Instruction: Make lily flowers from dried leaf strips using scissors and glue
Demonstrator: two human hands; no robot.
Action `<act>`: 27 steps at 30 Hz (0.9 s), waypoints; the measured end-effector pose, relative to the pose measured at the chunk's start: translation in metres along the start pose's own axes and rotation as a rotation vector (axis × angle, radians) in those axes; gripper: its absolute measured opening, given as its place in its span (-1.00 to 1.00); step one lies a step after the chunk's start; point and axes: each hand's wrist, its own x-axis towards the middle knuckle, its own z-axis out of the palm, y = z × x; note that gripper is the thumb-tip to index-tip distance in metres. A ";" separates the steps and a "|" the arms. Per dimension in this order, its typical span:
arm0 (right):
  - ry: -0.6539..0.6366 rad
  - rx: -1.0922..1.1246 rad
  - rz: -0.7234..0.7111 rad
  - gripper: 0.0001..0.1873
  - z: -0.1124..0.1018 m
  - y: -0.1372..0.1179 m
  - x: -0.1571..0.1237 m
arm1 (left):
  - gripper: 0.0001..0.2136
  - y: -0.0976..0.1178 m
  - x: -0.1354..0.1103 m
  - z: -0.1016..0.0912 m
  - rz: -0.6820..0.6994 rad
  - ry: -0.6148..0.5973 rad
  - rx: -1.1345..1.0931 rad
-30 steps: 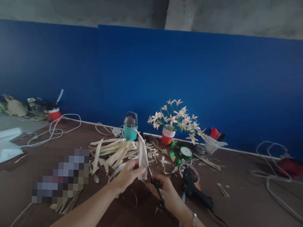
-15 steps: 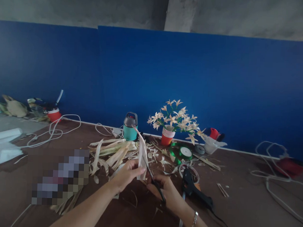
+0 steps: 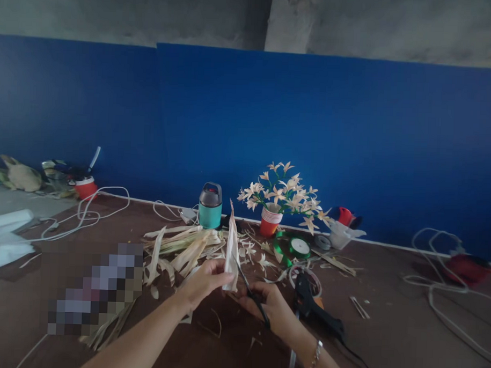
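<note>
Between the thumb and fingers of my left hand (image 3: 210, 279) a pale dried corn husk (image 3: 232, 248) stands upright, its narrow tip pointing up. My right hand (image 3: 267, 305) is closed on a pair of scissors (image 3: 257, 302) with dark handles. The blades reach up and left to the husk's right edge; whether they bite into it I cannot tell. Behind my hands lies a pile of dried husks (image 3: 195, 244), with small cut petal pieces (image 3: 265, 262) to its right. A black glue gun (image 3: 317, 310) rests to the right of my right hand.
Husk flowers on green stems (image 3: 293, 194) stand in stacked paper cups (image 3: 271, 220) by the blue wall. Left of them is a teal lidded container (image 3: 210, 209). Green ribbon on a spool (image 3: 299, 247) lies near the cups. White cables (image 3: 439, 287) coil at the right.
The husk has turned slightly, and its tip, which leaned left, now points nearly straight up. Both hands keep almost the same place.
</note>
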 end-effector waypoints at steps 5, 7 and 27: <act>-0.024 0.015 0.050 -0.58 0.001 0.006 0.001 | -0.85 -0.004 0.003 0.000 0.009 0.154 0.079; -0.058 0.000 0.050 -0.59 0.002 0.007 0.001 | -0.85 -0.005 0.004 0.002 0.031 0.266 0.083; 0.038 -0.252 -0.031 -0.75 0.002 0.000 -0.002 | -0.90 0.001 0.000 0.009 -0.023 0.244 -0.030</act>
